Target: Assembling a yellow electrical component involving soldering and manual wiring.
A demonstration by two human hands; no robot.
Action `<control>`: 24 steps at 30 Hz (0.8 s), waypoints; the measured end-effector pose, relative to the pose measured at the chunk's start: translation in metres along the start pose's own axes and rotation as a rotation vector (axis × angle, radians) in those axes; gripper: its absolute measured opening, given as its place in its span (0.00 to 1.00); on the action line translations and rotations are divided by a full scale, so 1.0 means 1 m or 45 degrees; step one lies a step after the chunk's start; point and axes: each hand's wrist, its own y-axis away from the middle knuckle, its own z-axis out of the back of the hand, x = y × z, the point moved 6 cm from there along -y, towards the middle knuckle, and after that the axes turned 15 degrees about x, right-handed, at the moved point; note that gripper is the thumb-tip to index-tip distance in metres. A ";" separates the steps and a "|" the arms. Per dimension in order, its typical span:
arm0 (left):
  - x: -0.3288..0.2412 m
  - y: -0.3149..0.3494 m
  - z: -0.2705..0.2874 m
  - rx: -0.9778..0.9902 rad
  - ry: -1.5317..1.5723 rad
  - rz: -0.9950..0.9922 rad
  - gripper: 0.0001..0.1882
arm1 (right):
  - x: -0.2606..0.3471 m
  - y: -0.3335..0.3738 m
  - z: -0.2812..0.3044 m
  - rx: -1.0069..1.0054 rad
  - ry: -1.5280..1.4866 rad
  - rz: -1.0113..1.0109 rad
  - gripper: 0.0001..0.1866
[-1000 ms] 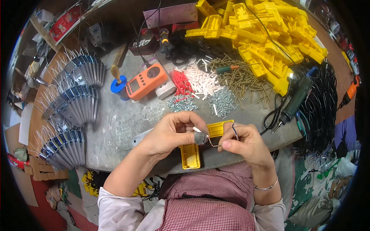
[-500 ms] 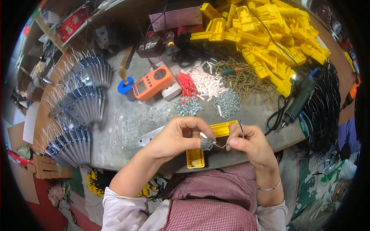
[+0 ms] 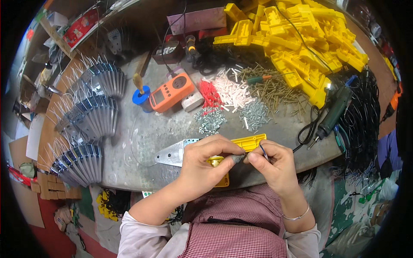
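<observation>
Above the table's near edge, my two hands meet fingertip to fingertip. My right hand [image 3: 275, 167] pinches a thin dark blue wire [image 3: 263, 151], which loops up over its fingers. My left hand [image 3: 205, 161], its thumb tip wrapped in grey tape, pinches at the same spot; what it grips there is too small and covered to make out. Beneath the hands lies a yellow plastic housing [image 3: 251, 141], partly hidden by them. Beside my left hand, a pointed flat metal plate [image 3: 171, 155] with holes rests on the table.
Piles of screws [image 3: 254, 116], nuts [image 3: 209, 119], white sleeves [image 3: 232, 91] and red pieces [image 3: 210, 94] lie ahead. Yellow housings [image 3: 297, 38] heap at back right, near a green electric screwdriver [image 3: 333, 114]. An orange meter [image 3: 172, 92] and fanned metal plates [image 3: 86, 116] stand left.
My hands have come together, and the bent wire end and white piece seen between them are now covered. My left hand has shifted slightly, exposing more of the metal plate.
</observation>
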 end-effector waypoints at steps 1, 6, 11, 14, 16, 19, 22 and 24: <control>0.001 0.002 0.001 -0.002 0.007 0.008 0.11 | -0.001 0.000 -0.001 0.003 0.000 -0.006 0.08; 0.012 0.004 -0.003 0.111 0.193 0.222 0.16 | -0.018 0.015 0.006 -0.083 -0.405 -0.058 0.05; 0.007 -0.005 -0.009 0.220 0.112 0.186 0.19 | -0.014 0.012 0.007 -0.042 -0.060 0.019 0.05; 0.003 -0.002 -0.002 0.310 0.051 0.348 0.21 | -0.014 0.013 0.012 0.038 0.062 0.005 0.07; -0.001 0.004 0.002 0.336 -0.164 0.163 0.19 | -0.009 0.012 0.007 0.177 0.277 0.023 0.09; -0.016 0.009 -0.006 0.296 -0.380 -0.069 0.13 | 0.002 0.005 -0.009 0.293 0.173 -0.092 0.09; -0.028 0.015 -0.012 0.270 -0.733 -0.151 0.13 | 0.005 0.007 -0.011 0.413 0.361 0.000 0.09; -0.026 0.020 -0.011 0.262 -0.765 -0.145 0.13 | 0.006 0.011 -0.008 0.440 0.519 0.087 0.08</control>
